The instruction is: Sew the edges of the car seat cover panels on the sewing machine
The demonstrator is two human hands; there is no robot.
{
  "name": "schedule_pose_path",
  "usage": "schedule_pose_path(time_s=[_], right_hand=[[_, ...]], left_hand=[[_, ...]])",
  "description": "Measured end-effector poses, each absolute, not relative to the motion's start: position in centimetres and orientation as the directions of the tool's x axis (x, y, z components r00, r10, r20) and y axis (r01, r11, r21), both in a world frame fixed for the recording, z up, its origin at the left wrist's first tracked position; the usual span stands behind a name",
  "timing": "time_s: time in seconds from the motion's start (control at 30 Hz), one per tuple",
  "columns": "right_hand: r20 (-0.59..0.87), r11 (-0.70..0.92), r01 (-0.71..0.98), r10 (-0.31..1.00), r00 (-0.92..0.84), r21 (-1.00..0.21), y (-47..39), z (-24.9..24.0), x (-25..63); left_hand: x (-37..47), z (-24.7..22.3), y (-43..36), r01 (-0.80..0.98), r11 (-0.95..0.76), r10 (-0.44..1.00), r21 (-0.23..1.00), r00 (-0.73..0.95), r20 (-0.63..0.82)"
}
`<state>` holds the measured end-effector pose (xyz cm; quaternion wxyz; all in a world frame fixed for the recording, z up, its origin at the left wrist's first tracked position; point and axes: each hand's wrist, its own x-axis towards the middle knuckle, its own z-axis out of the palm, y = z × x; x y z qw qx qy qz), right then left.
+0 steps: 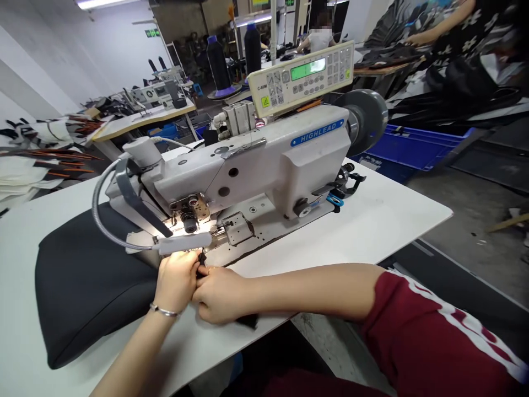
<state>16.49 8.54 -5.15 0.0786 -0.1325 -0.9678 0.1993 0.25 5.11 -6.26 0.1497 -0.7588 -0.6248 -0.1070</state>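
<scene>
Black cover (95,270): left of the sewing machine (256,160).
Left hand (177,282): grip unclear.
Right hand (222,295): closed on black strip (249,321).

The room is moderately bright, with a white fluorescent tube (105,3) on the ceiling. Warm glare spreads behind the gooseneck lamp (185,242), and light falls on the left hand (177,281). A soft shadow lies beside its forearm. The background is slightly blurred; the wide lens stretches the red sleeve (430,336).

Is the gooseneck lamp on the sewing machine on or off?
On: bright light pools on the sewing machine around the lamp.
</scene>
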Motion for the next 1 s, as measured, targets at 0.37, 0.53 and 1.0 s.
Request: schedule_pose_path(time_s=[0.37,0.53,1.0], right_hand=[[0.282,0.882,0.353,0.441,-0.852,-0.313,13.0,-8.4,16.8],[0.320,0.889,0.343,0.434,-0.842,-0.302,12.7,-8.9,16.5],[0.346,0.924,0.284,0.362,-0.866,-0.257,13.1,-9.0,16.4]], left_hand=[[0.3,-6.7,4.5,0.939,-0.289,0.824,-0.189,0.344,0.450],[0.2,-6.6,4.5,0.942,-0.300,0.815,-0.147,0.334,0.474],[0.0,-6.9,4.5,0.926,-0.340,0.810,-0.167,0.378,0.449]])
